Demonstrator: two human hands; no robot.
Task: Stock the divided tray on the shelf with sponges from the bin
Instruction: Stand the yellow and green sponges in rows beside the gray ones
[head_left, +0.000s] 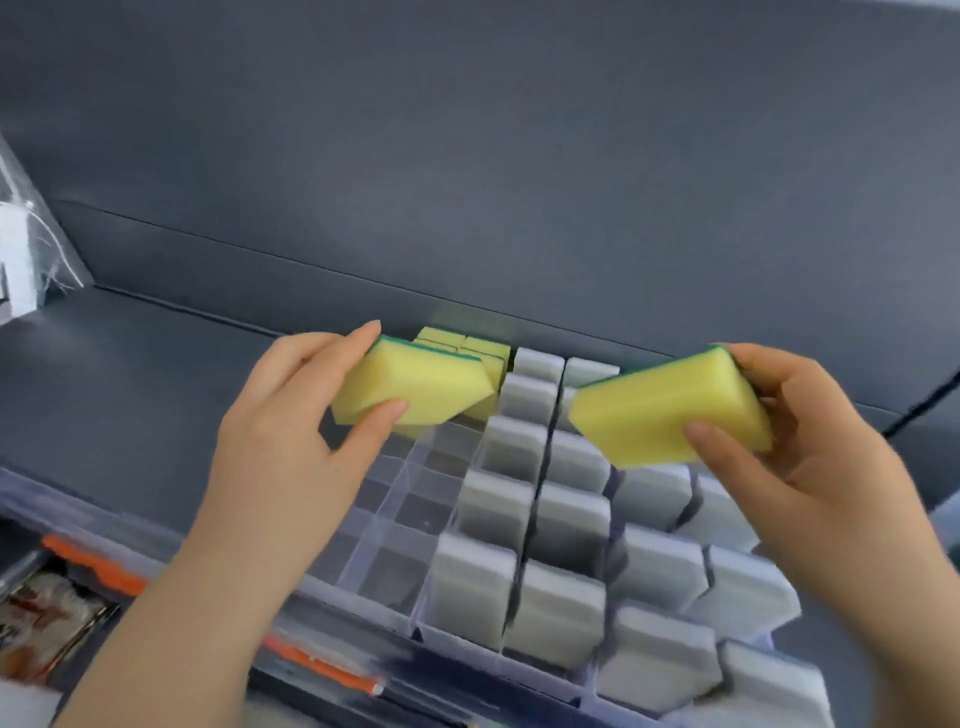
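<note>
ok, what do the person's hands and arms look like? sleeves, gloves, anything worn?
Left hand and right hand are bare: no gloves, rings or watch visible. Both forearms are uncovered as far as the frame shows; no sleeve in view.

Left grip (291, 415): raised, palm turned inward. Its thumb (374, 421) lies on the near face of the left sponge (410, 384), and its fingers curl over the sponge's far, green-backed edge. Left forearm (182, 597): bare, entering from the lower left and rising diagonally.

Right grip (810, 441): mirrored pose, thumb pressed on the near face of the right sponge (665, 410), fingers wrapped behind its right end. Right forearm (893, 597): bare, entering from the lower right.

Both grips are about level and well apart.
</note>
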